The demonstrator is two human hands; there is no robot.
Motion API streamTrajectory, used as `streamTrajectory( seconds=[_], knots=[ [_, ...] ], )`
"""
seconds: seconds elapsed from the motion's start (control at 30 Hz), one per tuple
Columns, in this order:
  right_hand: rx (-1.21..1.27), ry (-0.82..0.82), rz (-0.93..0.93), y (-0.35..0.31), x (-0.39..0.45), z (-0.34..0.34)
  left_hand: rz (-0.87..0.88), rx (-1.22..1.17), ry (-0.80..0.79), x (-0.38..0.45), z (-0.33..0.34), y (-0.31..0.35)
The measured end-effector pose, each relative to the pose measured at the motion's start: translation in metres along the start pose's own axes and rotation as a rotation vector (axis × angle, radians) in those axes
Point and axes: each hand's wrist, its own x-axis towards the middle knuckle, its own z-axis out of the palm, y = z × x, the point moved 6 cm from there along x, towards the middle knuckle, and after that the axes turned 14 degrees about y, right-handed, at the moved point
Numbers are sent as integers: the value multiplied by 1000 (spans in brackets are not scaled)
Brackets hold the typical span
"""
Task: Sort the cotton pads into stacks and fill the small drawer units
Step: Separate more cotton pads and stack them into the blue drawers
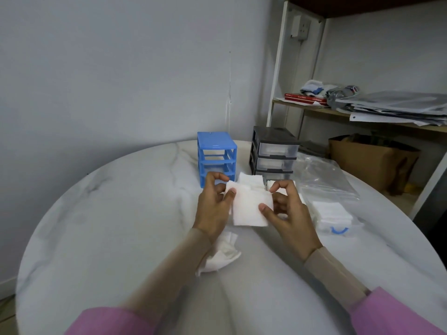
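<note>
A stack of square white cotton pads [250,205] is held above the table between my left hand [214,207] and my right hand [289,210], each pinching one side. Behind it lies a heap of loose pads [251,180]. Another loose pile of pads [221,256] lies under my left wrist. A blue drawer frame [216,157] with its drawers out stands at the back, just left of my hands. To its right stands a black drawer unit [274,151] with clear drawers that hold pads. A plastic bag of pads [332,211] lies to the right.
The round white marble table [108,213] has its edge close on the left and right. An empty clear bag [324,175] lies beside the black unit. Past the table stand a shelf with papers [396,105] and a cardboard box [370,160].
</note>
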Motion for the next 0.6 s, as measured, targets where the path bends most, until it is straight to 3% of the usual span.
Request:
streamTrajectory(
  seconds=[0.2,0.4,0.6],
  knots=[
    [-14,72,-2,3,5,-9,129,172,-40,-2,0,4],
    [109,76,52,6,6,-8,-72,104,31,-4,-3,-3],
    [91,70,71,6,5,-7,-216,12,-193,-15,15,-4]
  ],
)
